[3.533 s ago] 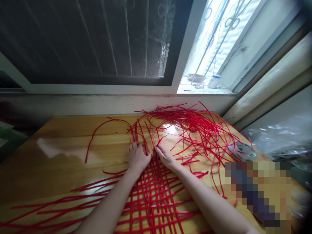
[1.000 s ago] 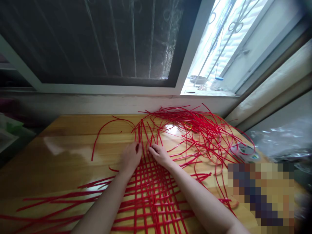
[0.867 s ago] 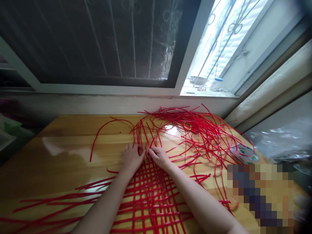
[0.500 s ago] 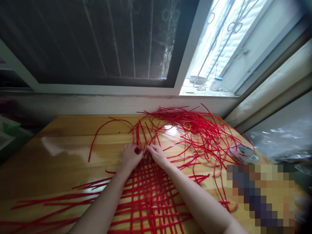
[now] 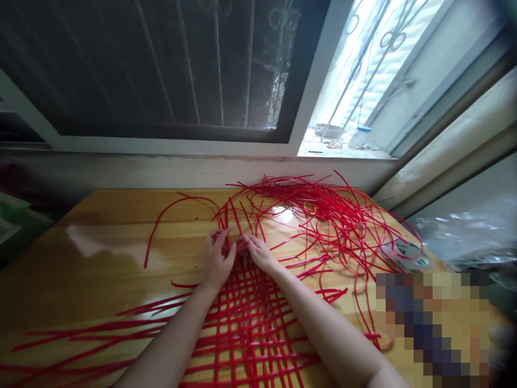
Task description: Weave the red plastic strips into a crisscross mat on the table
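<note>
A lattice of woven red strips (image 5: 250, 318) lies on the wooden table (image 5: 100, 253). At its far edge, my left hand (image 5: 218, 256) pinches an upright red strip (image 5: 226, 226) between thumb and fingers. My right hand (image 5: 258, 253) is right beside it, fingers curled on the neighbouring strips at the weave's edge. Both forearms lie over the lattice. Loose strip ends fan out beyond the fingers.
A tangle of loose red strips (image 5: 323, 215) fills the far right of the table. Long strips (image 5: 81, 334) trail to the left. A tape roll (image 5: 404, 253) lies at the right. A window sill and wall (image 5: 161, 170) border the far edge.
Both hands have stayed at the weave's far edge. My left hand's fingers lifted from lying flat on the strips into a pinch on one strip; my right hand shifted slightly left.
</note>
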